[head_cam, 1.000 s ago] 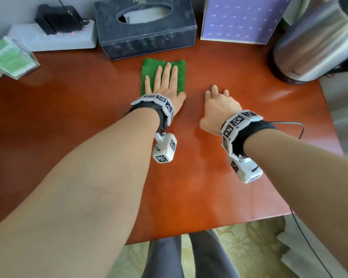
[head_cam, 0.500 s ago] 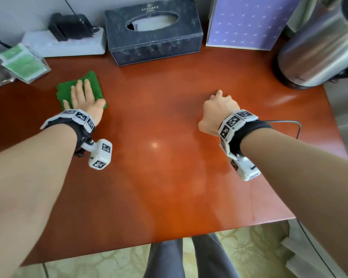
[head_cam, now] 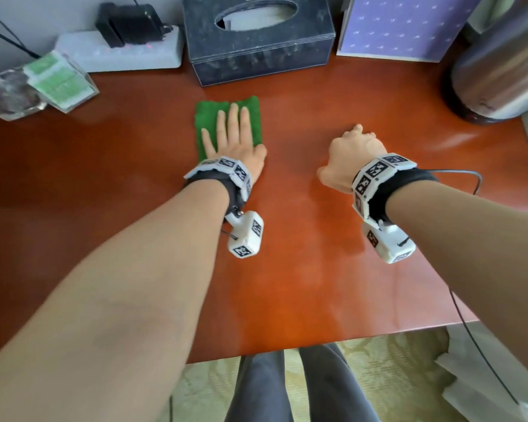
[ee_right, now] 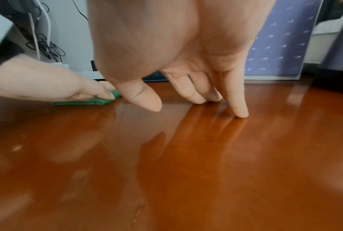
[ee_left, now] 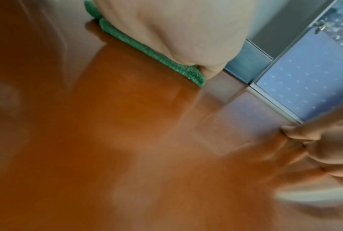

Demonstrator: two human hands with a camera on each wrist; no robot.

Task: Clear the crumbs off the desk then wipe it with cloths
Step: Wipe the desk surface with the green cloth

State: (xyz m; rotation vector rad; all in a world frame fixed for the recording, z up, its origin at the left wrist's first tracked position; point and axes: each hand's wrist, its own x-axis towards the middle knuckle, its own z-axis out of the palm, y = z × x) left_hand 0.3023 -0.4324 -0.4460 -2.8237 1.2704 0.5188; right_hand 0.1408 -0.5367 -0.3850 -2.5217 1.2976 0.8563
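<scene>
Near tabletop far edge: left hand flat, grip wide, pressing green cloth; right hand fingertips touch bare wood, holding nothing.

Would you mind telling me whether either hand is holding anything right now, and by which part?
Nothing is gripped. The left hand presses flat on top of the cloth; the right hand only rests its fingertips on the desk.

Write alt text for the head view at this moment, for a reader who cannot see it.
A person's left hand presses flat on a green cloth on a glossy red-brown desk, in front of a dark tissue box. The right hand rests on its fingertips on the bare wood beside it, holding nothing.
</scene>
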